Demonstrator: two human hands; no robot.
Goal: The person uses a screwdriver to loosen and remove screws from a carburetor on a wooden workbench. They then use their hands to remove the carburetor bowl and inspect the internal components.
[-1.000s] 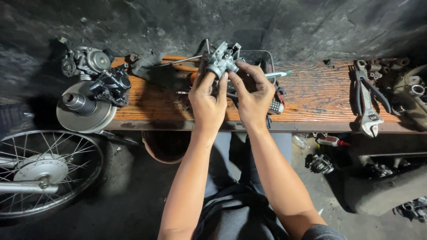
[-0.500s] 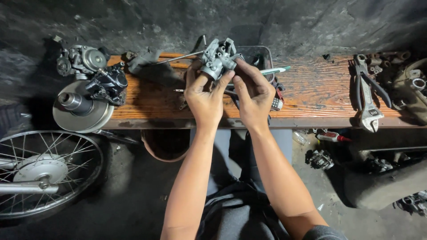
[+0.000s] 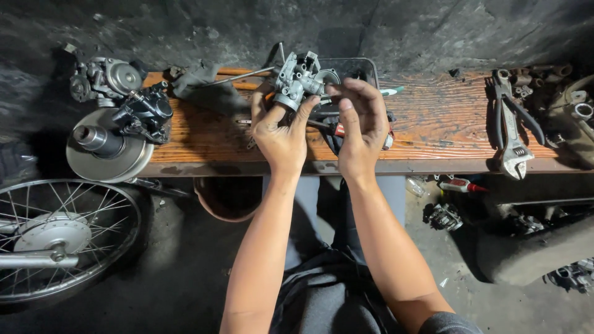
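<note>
A: Setting: dark workshop, stained concrete wall, worn wooden bench [image 3: 433,133] as the reference surface. Nearest items?

B: Below the bench's front edge: spoked wheel [image 3: 59,238] on the floor at left, brown bowl [image 3: 224,198] under the bench lip, small red-tipped tube [image 3: 456,184] lying below the right half. Its label is too small to tell.

A: Hands?

B: Left hand [image 3: 279,133] above the bench's middle, fingers curled around the grey metal carburetor [image 3: 298,79], thumb pressed on its lower side. Right hand [image 3: 359,127] just beside it, fingertips bent in and touching the carburetor's right face. The part is held up over the bench, clear of the boards.

A: On the bench?

B: Left end: round pulley disc [image 3: 105,154], black engine part [image 3: 145,111], grey casting [image 3: 105,77] behind. Right end: adjustable wrench [image 3: 515,154] beside pliers [image 3: 504,108]. Far edge, behind the hands: dark rectangular tray [image 3: 354,67].
</note>
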